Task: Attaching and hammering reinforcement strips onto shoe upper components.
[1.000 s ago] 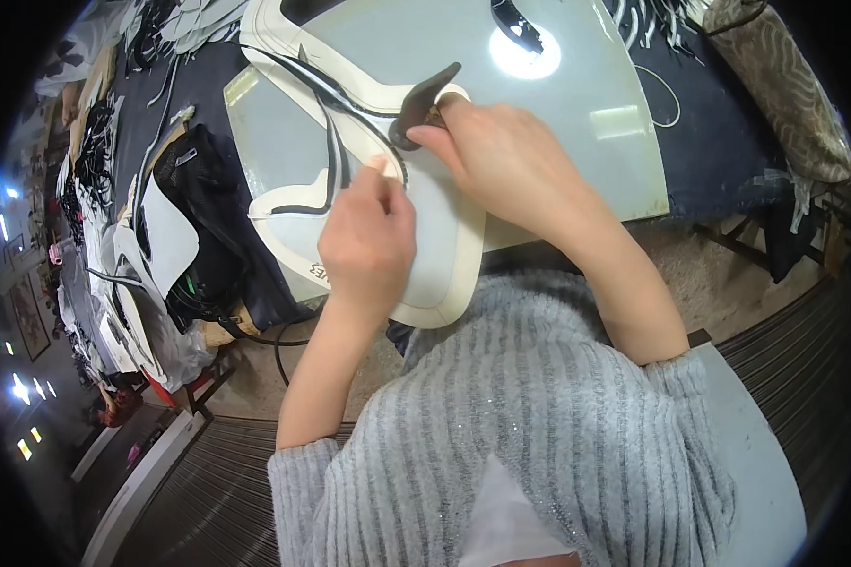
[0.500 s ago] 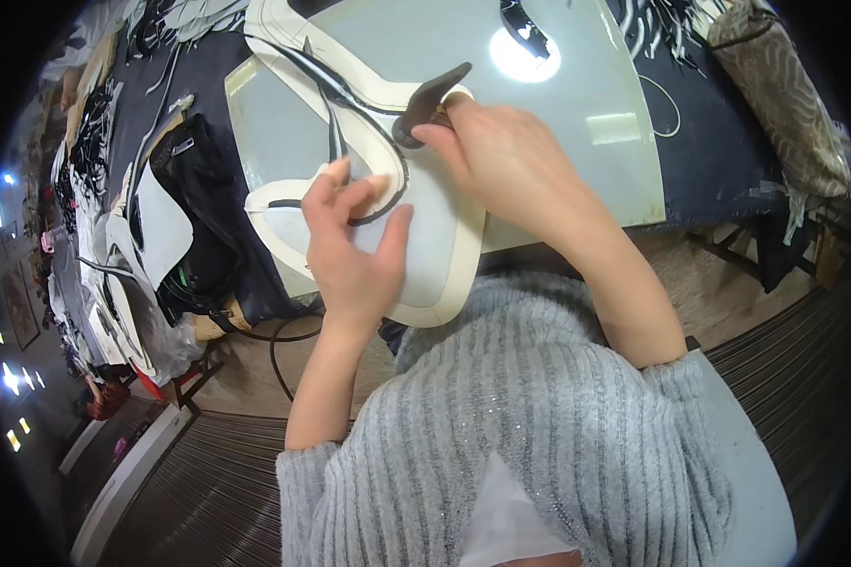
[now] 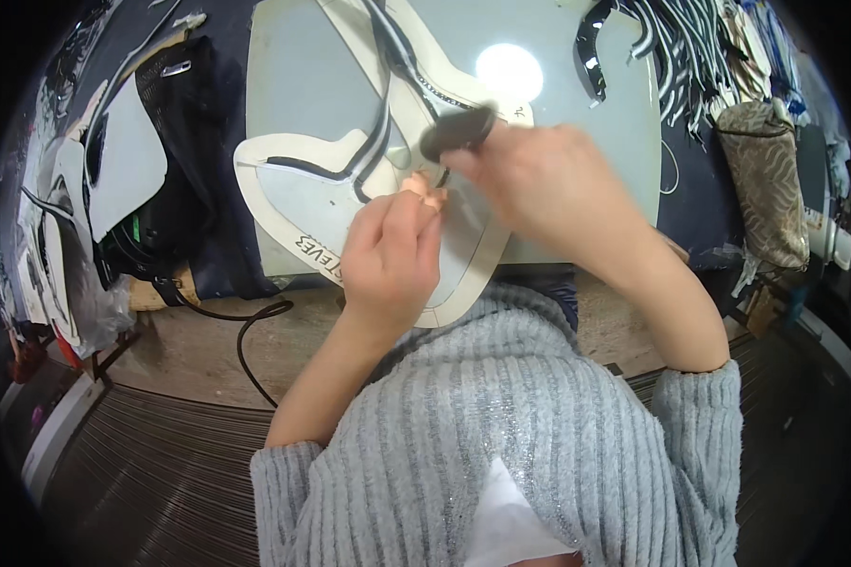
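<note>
A cream-bordered flat piece with grey panels lies on the pale board, tilted and curving toward me. Narrow black strips run along its inner edges. My left hand is closed over the inner curve, its fingertips pinched together at the black trim there; the exact grip is partly hidden. Just to the right, my right hand is wrapped around a dark shoemaker's hammer. The hammer's head is blurred and sits close above the trim, near my left fingertips. Whether it touches the piece, I cannot tell.
The pale board rests on a dark-covered table. A curved black strip and bundled strips lie at the far right, with a patterned pouch. On the left are a black bag and a white panel; a black cable hangs below.
The view has shifted, and the piece appears turned and moved. My left fingers have gone from spread to pinched together. The hammer in my right hand is blurred by motion.
</note>
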Demonstrator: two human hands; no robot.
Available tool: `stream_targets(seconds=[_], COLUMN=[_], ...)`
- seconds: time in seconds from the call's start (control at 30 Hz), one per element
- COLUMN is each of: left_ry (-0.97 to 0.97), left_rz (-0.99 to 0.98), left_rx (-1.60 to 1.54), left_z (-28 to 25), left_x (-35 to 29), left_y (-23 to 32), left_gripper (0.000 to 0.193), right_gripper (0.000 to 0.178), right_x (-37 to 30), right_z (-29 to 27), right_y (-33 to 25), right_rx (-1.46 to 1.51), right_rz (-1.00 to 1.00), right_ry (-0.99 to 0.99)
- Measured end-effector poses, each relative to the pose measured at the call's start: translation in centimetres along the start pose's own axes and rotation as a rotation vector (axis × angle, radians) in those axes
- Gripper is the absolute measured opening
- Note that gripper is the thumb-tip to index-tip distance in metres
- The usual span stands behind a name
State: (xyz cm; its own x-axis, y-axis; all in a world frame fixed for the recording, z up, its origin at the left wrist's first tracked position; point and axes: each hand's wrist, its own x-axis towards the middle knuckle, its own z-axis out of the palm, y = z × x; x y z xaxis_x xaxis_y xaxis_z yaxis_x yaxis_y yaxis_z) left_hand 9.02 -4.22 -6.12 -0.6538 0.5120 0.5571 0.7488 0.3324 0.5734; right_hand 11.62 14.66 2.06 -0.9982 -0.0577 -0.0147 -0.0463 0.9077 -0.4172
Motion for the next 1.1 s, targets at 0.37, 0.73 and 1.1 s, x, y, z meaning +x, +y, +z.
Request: stream_targets(seconds=[0.37, 0.73, 1.1], left_ry=[0.020, 0.041, -0.166], left_rz=[-0.019, 0.018, 0.014], left_rx=[-0.095, -0.081, -0.137], left_z=[0.1, -1.0, -2.3], left_x=[0.5, 1.0, 0.6], left_y=[0.4, 0.4, -0.7], left_gripper=[0.046, 0.058, 0.053], right_gripper=[0.034, 0.028, 0.023], right_x=[-1.5, -1.5, -0.5], right_z=[-1.0, -0.4, -1.9], right_y=[-0.5, -0.1, -0.3], right_rx=[-0.161, -0.123, -0.041], right_rz=[0.009, 0.033, 0.075], right_ry=[-0.256, -0.299, -0.246])
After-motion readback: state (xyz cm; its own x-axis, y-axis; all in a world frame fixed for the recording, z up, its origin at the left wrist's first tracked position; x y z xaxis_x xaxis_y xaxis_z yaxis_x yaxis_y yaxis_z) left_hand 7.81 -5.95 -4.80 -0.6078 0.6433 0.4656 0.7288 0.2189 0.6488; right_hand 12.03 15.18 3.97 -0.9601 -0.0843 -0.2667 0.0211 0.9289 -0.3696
